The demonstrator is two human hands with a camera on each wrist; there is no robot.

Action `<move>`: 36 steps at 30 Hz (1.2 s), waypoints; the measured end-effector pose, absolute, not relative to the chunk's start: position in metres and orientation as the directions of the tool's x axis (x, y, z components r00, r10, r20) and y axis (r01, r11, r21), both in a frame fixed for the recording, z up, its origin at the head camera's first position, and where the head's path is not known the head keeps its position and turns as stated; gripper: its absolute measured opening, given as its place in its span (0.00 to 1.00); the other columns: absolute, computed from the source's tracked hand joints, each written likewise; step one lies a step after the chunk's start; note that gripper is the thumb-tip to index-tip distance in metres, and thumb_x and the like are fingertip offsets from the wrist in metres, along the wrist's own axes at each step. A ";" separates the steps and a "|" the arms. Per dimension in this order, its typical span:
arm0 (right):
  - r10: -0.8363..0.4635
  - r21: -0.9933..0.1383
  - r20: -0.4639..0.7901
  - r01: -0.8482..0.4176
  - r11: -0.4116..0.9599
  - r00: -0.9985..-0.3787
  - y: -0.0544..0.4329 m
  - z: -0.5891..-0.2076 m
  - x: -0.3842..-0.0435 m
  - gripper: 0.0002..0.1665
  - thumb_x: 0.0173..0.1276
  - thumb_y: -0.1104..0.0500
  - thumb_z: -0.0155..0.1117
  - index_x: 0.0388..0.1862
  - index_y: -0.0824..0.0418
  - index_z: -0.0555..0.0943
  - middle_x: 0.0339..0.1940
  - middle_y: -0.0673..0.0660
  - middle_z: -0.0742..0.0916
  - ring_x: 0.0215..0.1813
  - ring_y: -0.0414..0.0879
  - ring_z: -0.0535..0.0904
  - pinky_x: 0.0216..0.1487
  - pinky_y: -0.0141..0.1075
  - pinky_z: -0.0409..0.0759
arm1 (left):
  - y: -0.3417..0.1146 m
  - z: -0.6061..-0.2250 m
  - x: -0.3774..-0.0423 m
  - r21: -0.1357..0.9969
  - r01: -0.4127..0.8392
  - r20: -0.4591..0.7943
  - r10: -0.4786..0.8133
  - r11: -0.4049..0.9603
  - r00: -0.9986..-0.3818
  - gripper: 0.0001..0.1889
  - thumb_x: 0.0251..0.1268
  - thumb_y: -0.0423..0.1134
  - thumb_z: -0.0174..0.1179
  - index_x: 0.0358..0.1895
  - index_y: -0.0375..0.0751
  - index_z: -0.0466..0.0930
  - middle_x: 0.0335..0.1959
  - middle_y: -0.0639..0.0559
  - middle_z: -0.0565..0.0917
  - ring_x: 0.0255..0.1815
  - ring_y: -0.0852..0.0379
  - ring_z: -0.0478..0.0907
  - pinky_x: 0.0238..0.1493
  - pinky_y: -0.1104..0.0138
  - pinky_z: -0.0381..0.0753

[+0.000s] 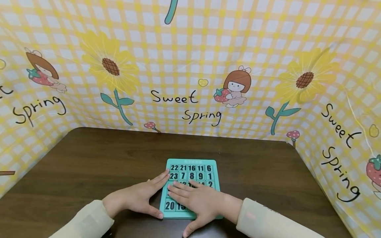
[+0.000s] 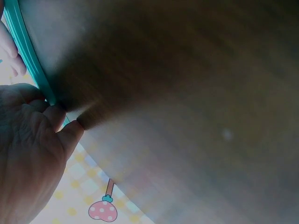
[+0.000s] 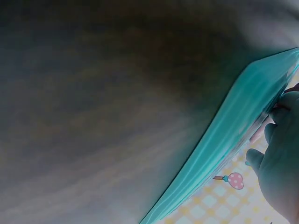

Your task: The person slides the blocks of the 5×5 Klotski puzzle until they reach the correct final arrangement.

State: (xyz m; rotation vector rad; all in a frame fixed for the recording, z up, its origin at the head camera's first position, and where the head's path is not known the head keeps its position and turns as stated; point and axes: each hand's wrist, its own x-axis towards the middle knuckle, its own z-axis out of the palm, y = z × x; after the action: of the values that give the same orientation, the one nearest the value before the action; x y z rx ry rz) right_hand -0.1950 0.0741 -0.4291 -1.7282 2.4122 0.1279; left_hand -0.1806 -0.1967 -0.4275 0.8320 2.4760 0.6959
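Checked cloth (image 1: pixel 184 59) stands beyond the hands, past a brown table (image 1: pixel 104 165). Spread and grasping nothing, the left hand (image 1: pixel 137 198) touches the puzzle (image 1: pixel 193 161), just to its right. Also unclenched, the right hand (image 1: pixel 200 200) lies outstretched across the tiles (image 1: pixel 191 176) beneath it. Uneven pressing there could jam a tile or skid the puzzle away.

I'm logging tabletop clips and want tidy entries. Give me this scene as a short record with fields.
Object: turquoise rectangular number board
Top row: 22, 21, 16, 11, 6
Left side: bare left hand, fingers and thumb at the board's left edge
Right side: bare right hand, fingers extended over the board's lower part, hiding some numbers; thumb past the near edge
Surface: dark brown wood-grain table
Backdrop: yellow-and-white checked sheet with sunflowers and "Sweet Spring" lettering
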 end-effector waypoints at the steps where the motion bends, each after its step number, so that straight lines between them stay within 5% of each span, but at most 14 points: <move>1: -0.932 -0.024 -0.189 -0.948 0.318 -0.308 0.075 -0.429 -0.194 0.65 0.61 0.17 0.45 0.83 0.53 0.39 0.84 0.48 0.43 0.84 0.43 0.36 0.80 0.54 0.54 | -0.197 -0.427 -0.180 0.581 0.430 -0.235 0.648 0.691 -0.724 0.62 0.53 0.68 0.66 0.81 0.39 0.39 0.83 0.43 0.37 0.80 0.37 0.48 0.72 0.33 0.53; 9: -0.937 -0.046 -0.187 -0.951 0.307 -0.294 0.081 -0.427 -0.191 0.61 0.64 0.19 0.44 0.83 0.52 0.40 0.84 0.48 0.44 0.84 0.44 0.37 0.80 0.54 0.54 | -0.194 -0.429 -0.180 0.595 0.428 -0.238 0.658 0.680 -0.715 0.62 0.53 0.67 0.67 0.81 0.39 0.39 0.83 0.43 0.37 0.80 0.37 0.48 0.72 0.32 0.52; 24: -0.881 -0.090 -0.181 -0.885 0.458 -0.437 0.077 -0.428 -0.228 0.62 0.64 0.20 0.46 0.83 0.52 0.40 0.84 0.48 0.46 0.84 0.45 0.37 0.79 0.58 0.52 | -0.197 -0.429 -0.181 0.586 0.414 -0.239 0.636 0.697 -0.733 0.63 0.52 0.68 0.67 0.81 0.40 0.40 0.83 0.44 0.37 0.81 0.39 0.48 0.72 0.33 0.53; 36: -0.879 -0.094 -0.204 -0.885 0.457 -0.432 0.072 -0.427 -0.224 0.62 0.63 0.19 0.45 0.83 0.52 0.41 0.84 0.48 0.46 0.84 0.46 0.37 0.80 0.56 0.50 | -0.196 -0.429 -0.181 0.586 0.424 -0.230 0.643 0.691 -0.730 0.63 0.52 0.68 0.67 0.81 0.39 0.39 0.83 0.42 0.37 0.81 0.41 0.48 0.72 0.33 0.52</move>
State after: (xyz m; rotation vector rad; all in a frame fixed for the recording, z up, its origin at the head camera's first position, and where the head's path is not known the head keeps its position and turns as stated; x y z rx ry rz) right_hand -0.2237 0.0723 -0.4268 -1.5290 2.4830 0.0393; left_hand -0.1808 -0.1962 -0.4291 0.8272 2.4809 0.7105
